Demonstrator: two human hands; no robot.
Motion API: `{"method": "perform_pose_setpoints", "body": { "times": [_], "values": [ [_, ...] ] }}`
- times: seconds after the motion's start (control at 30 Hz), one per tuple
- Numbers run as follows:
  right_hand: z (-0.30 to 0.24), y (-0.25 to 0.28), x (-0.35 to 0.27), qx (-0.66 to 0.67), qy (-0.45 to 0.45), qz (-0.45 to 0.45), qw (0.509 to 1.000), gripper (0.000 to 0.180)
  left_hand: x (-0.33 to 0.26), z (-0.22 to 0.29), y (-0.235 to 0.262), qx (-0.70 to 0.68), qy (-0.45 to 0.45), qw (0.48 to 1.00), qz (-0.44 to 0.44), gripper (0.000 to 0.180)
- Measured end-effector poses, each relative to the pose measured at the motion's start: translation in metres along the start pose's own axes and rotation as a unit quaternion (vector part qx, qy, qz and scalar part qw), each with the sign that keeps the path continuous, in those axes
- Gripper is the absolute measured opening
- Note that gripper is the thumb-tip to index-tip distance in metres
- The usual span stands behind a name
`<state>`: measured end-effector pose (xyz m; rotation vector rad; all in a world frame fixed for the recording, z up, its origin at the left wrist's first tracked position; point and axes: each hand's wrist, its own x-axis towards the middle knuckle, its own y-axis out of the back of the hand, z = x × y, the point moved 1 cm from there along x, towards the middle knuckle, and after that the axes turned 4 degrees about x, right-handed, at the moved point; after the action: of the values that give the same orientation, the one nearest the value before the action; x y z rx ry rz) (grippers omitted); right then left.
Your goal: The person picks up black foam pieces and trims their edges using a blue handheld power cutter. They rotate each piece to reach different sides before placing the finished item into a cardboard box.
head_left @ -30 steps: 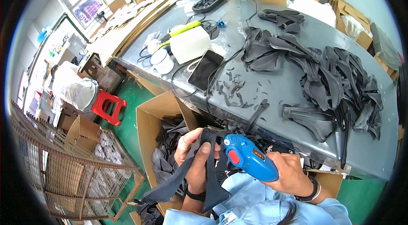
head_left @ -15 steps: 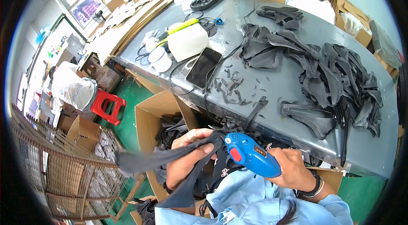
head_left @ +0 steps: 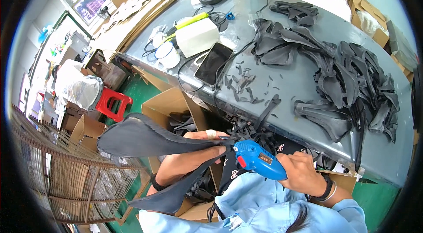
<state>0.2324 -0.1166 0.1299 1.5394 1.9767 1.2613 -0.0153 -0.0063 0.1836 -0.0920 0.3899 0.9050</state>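
Left hand [head_left: 200,156] grips 1 black rubber piece [head_left: 150,138] held out over the cardboard box [head_left: 169,103] beside the grey table [head_left: 299,83], while right hand [head_left: 297,171] is closed around a blue power tool [head_left: 257,160] touching that piece's near end.

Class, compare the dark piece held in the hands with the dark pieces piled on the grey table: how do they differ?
The held piece is single, spread out, gripped by the left hand; the piled pieces are many, overlapping, untouched. The held piece meets the blue tool; the piled pieces do not. Both are dark and flexible-looking.
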Motion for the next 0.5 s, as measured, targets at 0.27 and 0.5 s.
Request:
{"method": "perform_pose_setpoints", "body": {
  "times": [0.27,0.5],
  "values": [
    [0.001,-0.01,-0.002,0.045,0.013,0.008,0.999,0.05,0.019,-0.014,-0.011,0.147,-0.045,0.988,-0.029,0.028],
    [-0.013,-0.008,0.007,0.066,0.01,0.025,0.997,0.045,0.033,-0.049,-0.022,-0.124,-0.112,0.984,0.054,0.019]
  ]
}}
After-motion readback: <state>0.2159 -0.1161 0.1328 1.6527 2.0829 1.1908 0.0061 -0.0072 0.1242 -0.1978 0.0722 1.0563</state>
